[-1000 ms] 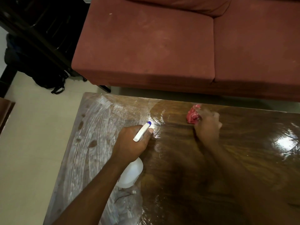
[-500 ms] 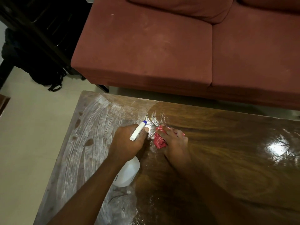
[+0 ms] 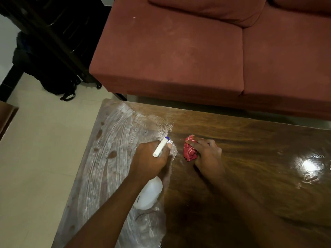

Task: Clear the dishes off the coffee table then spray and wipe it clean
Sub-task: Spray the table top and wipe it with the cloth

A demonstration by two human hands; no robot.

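Observation:
The dark wooden coffee table (image 3: 250, 149) fills the lower right; its left part is smeared with whitish streaks. My left hand (image 3: 148, 158) grips a white spray bottle (image 3: 148, 194) by the neck, its blue-tipped nozzle aimed at the table's far edge. A patch of fine spray droplets (image 3: 164, 127) lies just beyond the nozzle. To the right of the nozzle, my right hand (image 3: 206, 153) presses a crumpled red cloth (image 3: 189, 152) onto the wood. No dishes show on the table.
A red sofa (image 3: 179, 59) stands close behind the table's far edge, with a narrow gap between. A black bag (image 3: 53, 83) and dark furniture (image 3: 53, 24) sit at the upper left. Beige floor tiles (image 3: 35, 158) lie left of the table.
My right hand swept the red cloth left from the far middle toward the nozzle, then drew back slightly right. Fresh droplets now show beyond the nozzle. The left hand stays on the bottle.

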